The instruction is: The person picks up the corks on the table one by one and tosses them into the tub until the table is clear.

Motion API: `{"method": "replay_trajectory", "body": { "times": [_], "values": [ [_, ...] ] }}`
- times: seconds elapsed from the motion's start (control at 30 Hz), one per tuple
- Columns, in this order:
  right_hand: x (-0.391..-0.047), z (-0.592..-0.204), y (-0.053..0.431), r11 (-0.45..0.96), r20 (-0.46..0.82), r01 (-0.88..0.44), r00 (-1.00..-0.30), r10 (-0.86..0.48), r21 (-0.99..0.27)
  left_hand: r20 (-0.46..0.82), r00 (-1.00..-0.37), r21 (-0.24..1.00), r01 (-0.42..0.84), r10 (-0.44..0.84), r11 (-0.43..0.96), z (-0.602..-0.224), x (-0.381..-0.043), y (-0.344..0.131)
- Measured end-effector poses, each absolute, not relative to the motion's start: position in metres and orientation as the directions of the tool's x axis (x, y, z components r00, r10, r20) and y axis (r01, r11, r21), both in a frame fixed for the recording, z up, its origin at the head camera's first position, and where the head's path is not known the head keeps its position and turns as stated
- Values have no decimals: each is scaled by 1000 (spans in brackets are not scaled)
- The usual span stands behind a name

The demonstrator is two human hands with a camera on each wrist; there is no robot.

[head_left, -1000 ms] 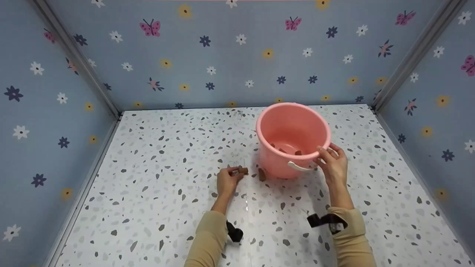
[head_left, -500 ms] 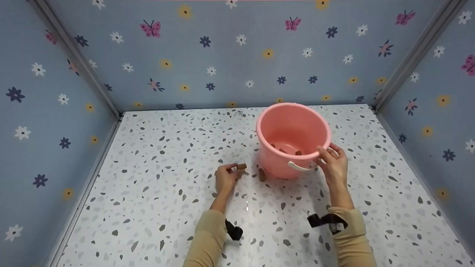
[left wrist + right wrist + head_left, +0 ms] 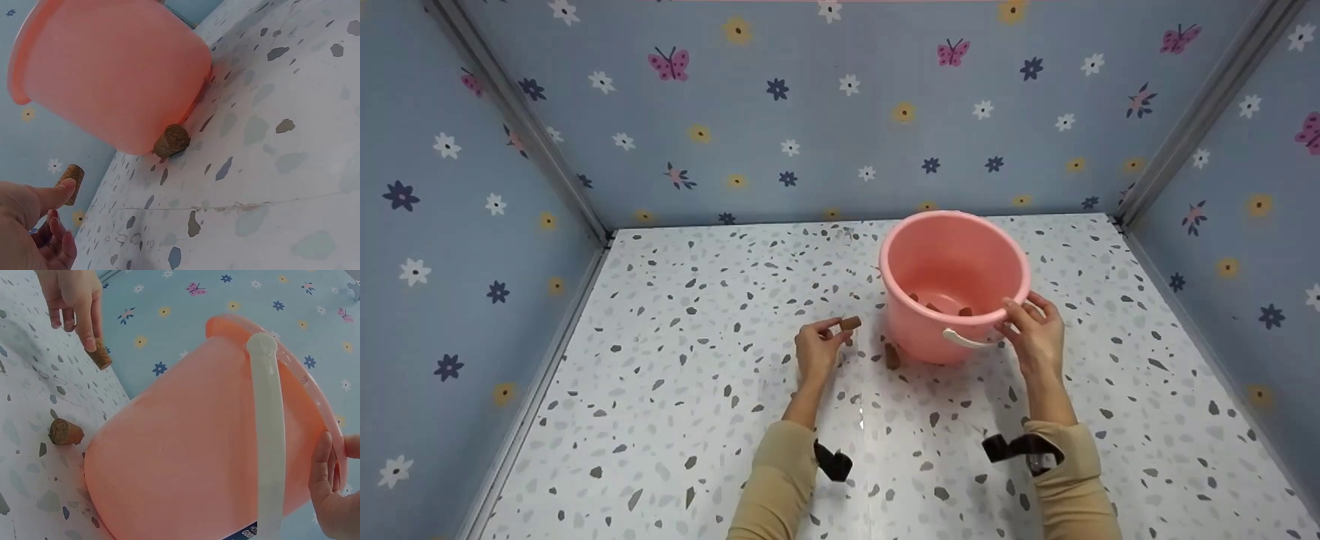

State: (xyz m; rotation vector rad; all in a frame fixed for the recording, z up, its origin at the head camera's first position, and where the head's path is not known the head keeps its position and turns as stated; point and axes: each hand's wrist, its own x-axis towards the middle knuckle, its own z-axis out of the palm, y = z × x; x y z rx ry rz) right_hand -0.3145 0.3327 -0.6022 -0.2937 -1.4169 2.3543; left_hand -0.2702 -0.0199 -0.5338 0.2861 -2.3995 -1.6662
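Note:
A pink bucket (image 3: 934, 337) stands upright on the speckled table, with several brown corks (image 3: 965, 311) inside it. My right hand (image 3: 1035, 330) grips the bucket's rim at the near right, thumb and fingers on either side of the wall. Between the thumb and fingers of my left hand (image 3: 817, 349) is a cork (image 3: 73, 183), held above the table left of the bucket. One more cork (image 3: 66, 432) stands on the table by the bucket's base, apart from both hands. The bucket's white handle (image 3: 267, 427) hangs down its near side.
Blue flowered panels (image 3: 810, 112) enclose the table at the back, left and right, with grey metal posts (image 3: 521, 124) in the corners. Speckled table surface (image 3: 675, 360) extends to the left of the left hand.
My left hand has lifted the cork off the table and moved it slightly away from me. The right hand stays on the bucket rim, and the bucket has not moved.

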Motion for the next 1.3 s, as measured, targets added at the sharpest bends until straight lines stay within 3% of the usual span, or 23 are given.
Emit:
{"method": "replay_trajectory", "body": {
  "times": [1.3],
  "values": [
    [-317, -605, 332, -425, 34, -233, -904, 427, -875, 371, -913, 909, 321, -167, 266, -443, -266, -3]
  ]
}}
